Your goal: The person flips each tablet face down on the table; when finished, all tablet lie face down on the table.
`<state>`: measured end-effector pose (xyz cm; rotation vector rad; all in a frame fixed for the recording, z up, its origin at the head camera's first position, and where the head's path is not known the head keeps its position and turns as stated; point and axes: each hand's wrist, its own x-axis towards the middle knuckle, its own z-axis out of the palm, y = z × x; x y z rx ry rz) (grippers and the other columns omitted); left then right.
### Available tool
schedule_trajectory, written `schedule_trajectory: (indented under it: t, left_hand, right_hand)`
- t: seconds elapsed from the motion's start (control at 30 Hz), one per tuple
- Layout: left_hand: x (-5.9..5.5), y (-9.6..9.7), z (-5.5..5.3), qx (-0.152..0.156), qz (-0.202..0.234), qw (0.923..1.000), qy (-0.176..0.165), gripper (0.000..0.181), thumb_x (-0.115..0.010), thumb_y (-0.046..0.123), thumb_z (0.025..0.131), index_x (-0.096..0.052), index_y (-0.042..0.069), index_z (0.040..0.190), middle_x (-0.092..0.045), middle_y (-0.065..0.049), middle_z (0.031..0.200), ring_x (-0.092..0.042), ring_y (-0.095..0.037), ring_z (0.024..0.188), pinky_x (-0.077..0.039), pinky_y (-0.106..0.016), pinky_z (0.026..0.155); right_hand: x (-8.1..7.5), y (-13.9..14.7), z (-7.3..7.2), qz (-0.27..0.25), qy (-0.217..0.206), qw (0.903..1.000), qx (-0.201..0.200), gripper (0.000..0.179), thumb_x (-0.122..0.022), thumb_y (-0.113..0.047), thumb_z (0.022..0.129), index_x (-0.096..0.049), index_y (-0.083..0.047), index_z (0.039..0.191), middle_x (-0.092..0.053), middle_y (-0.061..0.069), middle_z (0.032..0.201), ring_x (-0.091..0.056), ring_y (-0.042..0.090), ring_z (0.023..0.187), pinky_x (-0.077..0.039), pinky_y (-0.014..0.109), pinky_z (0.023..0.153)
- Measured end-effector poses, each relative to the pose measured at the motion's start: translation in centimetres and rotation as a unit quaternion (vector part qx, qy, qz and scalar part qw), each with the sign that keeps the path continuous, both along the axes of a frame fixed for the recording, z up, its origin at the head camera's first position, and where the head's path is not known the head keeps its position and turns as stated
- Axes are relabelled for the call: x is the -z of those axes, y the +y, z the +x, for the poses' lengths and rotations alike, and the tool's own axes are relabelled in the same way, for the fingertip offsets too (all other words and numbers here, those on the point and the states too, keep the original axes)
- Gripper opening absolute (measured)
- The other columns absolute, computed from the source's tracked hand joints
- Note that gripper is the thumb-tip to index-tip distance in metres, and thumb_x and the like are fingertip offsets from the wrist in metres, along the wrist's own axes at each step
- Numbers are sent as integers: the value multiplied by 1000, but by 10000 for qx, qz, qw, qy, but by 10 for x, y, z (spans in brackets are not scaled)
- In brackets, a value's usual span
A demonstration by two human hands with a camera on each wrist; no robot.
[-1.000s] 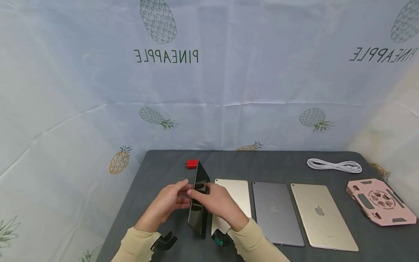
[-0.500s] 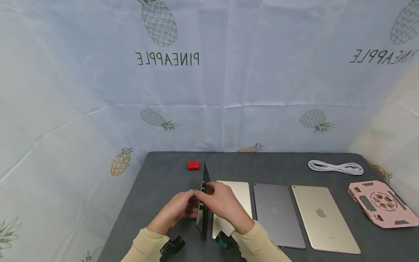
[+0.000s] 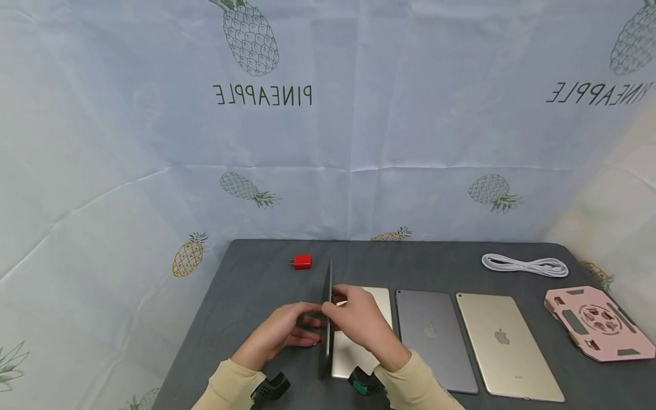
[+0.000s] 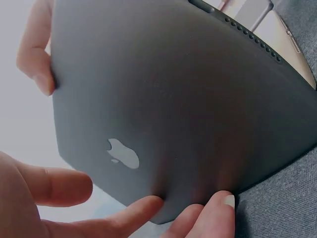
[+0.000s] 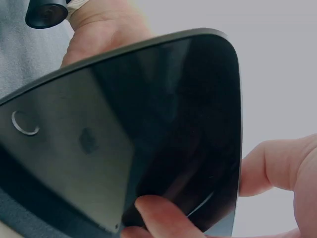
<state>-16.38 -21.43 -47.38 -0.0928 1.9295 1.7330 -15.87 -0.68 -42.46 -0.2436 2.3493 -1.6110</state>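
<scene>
A tablet (image 3: 327,336) with a dark back stands on edge between the two hands, nearly edge-on in the head view. My right hand (image 3: 361,319) grips it, thumb at its edge and a finger on the black screen (image 5: 163,99), which mirrors a pale tablet. My left hand (image 3: 282,330) is on the other side, several fingertips (image 4: 151,201) touching the dark back, near the apple cutout (image 4: 124,153). Another finger of that hand, straight, lies apart from the tablet. Under my right hand, a pale gold tablet (image 3: 353,356) lies face down, partly covered.
To the right lie a grey tablet (image 3: 433,341) and a gold tablet (image 3: 504,347), backs up. A pink case (image 3: 597,322) sits at the far right, below a coiled white cable (image 3: 525,265). A red plug adapter (image 3: 302,262) is at the back left of the dark table (image 3: 251,273).
The held tablet has shifted right and swung from showing its glossy screen to nearly edge-on. Both hands have moved right with it.
</scene>
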Motion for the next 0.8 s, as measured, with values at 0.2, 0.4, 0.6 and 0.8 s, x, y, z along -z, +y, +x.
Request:
schedule_trajectory:
  t: [0.2,0.4,0.6,0.8]
  left_hand:
    - [-1,-4,-2,-123,-269,9996,30,59,-50,40,110,-58,-1,152,-71,-25,133,-80,-33,102,-66,-46,90]
    - [-3,-9,-5,-418,-418,9982,-74,59,-49,35,108,-55,-3,153,-71,-24,132,-79,-31,101,-67,-46,87]
    - [-7,-13,-6,-727,-516,9958,-226,61,-47,31,105,-50,-5,155,-67,-27,134,-76,-32,100,-67,-49,84]
    - [-11,-21,-7,-865,-634,9941,-164,62,-47,32,106,-49,-5,156,-62,-30,141,-71,-37,106,-67,-50,85]
  right_hand:
    - [7,6,-1,-367,48,9992,119,49,-66,-17,99,-64,2,144,-71,24,134,-78,32,110,-67,38,75]
    - [11,7,-1,-802,65,9964,258,47,-65,-13,97,-66,0,143,-74,21,132,-79,28,109,-67,38,75]
    - [14,5,-1,-1127,-53,9934,193,49,-63,-11,99,-63,1,146,-74,20,132,-79,26,109,-67,38,77]
    - [20,2,-1,-627,275,9968,412,48,-62,-11,99,-63,2,145,-74,14,119,-73,20,100,-62,33,76]
